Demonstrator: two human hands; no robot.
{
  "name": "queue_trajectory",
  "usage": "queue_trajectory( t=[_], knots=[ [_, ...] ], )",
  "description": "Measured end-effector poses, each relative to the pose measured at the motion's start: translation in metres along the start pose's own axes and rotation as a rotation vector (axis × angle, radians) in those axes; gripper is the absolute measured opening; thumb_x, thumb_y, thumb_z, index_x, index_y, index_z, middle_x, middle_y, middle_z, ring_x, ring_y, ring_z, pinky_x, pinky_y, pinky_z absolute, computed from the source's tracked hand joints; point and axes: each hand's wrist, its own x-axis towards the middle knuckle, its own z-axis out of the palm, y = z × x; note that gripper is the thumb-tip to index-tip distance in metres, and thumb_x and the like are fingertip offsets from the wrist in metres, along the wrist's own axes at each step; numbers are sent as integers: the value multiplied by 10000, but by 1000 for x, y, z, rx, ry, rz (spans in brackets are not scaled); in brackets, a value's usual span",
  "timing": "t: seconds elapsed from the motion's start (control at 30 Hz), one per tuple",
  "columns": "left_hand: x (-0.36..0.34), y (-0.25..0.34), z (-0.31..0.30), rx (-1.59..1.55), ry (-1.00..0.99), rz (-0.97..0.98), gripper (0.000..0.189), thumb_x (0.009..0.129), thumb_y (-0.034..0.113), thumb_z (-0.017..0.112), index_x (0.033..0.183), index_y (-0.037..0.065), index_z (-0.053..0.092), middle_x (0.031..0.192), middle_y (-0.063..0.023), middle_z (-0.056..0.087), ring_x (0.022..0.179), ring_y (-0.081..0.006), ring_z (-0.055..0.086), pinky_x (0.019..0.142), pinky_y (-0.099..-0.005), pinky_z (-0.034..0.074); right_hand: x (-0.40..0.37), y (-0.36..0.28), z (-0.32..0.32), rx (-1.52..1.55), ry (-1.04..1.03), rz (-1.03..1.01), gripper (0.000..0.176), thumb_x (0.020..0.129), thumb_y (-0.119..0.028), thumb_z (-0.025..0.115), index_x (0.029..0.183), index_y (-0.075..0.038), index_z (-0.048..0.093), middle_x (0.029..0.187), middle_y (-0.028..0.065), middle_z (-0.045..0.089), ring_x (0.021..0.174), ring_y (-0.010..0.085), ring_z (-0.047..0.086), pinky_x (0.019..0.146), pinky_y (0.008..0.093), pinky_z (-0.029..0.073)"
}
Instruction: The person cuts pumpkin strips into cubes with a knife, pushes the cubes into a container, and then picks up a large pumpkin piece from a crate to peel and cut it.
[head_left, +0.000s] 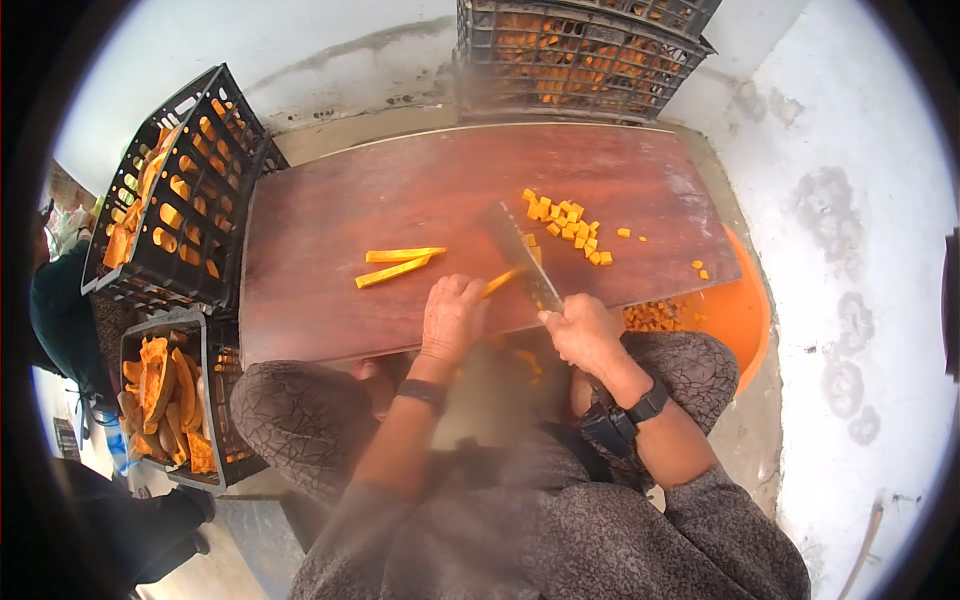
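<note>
My left hand [453, 312] is closed on an orange pumpkin strip [502, 281], holding it on the reddish-brown board [330, 215]. The strip's right end meets the blade of a knife [534, 262]. Wrapped round the handle is my right hand [582, 332]; the blade slants away from me and is slightly blurred. Just past the blade lies a group of pumpkin cubes [567, 220], with a few stray ones farther right. Two uncut pumpkin strips [400, 265] rest on the board, left of my left hand.
An orange tub [750, 300] with cut pieces sits partly under the board's right end. Black crates of orange pieces stand at the left [150, 230], lower left [210, 400] and back [590, 60]. At the far left another person's dark sleeve [60, 295] shows.
</note>
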Motion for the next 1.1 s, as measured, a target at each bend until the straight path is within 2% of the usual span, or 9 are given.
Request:
queue_trajectory(
  t=[0.33, 0.53, 0.63, 0.7, 0.73, 0.8, 0.93, 1.03, 1.1],
  knots=[
    [2, -3, 10, -16, 84, 25, 79, 760, 54, 636, 837, 65, 648, 827, -127, 540, 812, -331, 533, 742, -430, 451, -10, -12, -7, -176, -35, -29, 318, 893, -282, 621, 877, 30, 683, 891, 267, 662, 893, 436, 641, 803, 492, 495],
    [4, -2, 9, -74, 73, 13, 89, 755, 26, 638, 838, 57, 649, 816, -136, 535, 806, -340, 528, 732, -436, 446, -10, -16, -13, -222, -57, -47, 301, 889, -262, 626, 874, 34, 681, 868, 263, 666, 878, 439, 643, 791, 495, 496],
    [5, -2, 10, -100, 81, 10, 86, 755, 22, 640, 834, 54, 646, 806, -137, 530, 804, -344, 525, 736, -438, 447, -6, -25, -21, -204, -122, -14, 296, 891, -255, 624, 867, 34, 680, 857, 259, 669, 867, 434, 648, 780, 489, 500],
    [4, -3, 12, -103, 74, 5, 103, 743, 16, 639, 839, 54, 645, 816, -138, 530, 808, -345, 524, 738, -440, 447, -3, -44, -33, -147, -313, 212, 237, 857, -205, 627, 859, 24, 684, 876, 247, 676, 876, 421, 653, 773, 482, 505],
    [4, -4, 13, -103, 69, 0, 121, 731, 10, 639, 845, 53, 644, 825, -139, 530, 813, -346, 523, 739, -443, 447, 0, -42, -29, -148, -315, 214, 237, 857, -205, 627, 859, 24, 684, 876, 247, 676, 876, 421, 653, 773, 482, 505],
    [2, -6, 11, -64, 16, -18, 142, 748, 5, 656, 882, 49, 653, 853, -136, 556, 837, -343, 544, 758, -437, 469, 9, -36, -19, -352, -163, -51, 180, 811, -152, 615, 854, 5, 692, 895, 226, 683, 880, 404, 658, 766, 477, 510],
    [3, -3, 9, -32, 6, -17, 147, 766, 2, 671, 907, 42, 661, 869, -136, 574, 848, -342, 559, 764, -435, 487, 26, -41, -6, -337, -170, -28, 174, 777, -125, 600, 865, -10, 696, 903, 211, 685, 885, 395, 658, 770, 480, 512],
    [2, -8, 12, -85, 35, 5, 148, 758, 6, 680, 901, 37, 660, 871, -138, 576, 851, -342, 560, 764, -436, 487, 34, -28, 16, -356, -4, -155, 175, 783, -140, 604, 861, -13, 696, 892, 218, 680, 884, 396, 656, 773, 485, 510],
    [1, -4, 7, -78, 24, -18, 151, 755, 6, 683, 901, 36, 660, 876, -137, 581, 859, -342, 563, 770, -433, 488, 34, -18, 21, -307, 141, -255, 275, 877, -206, 601, 836, 56, 673, 648, 211, 648, 623, 354, 671, 659, 436, 534]
  ],
)
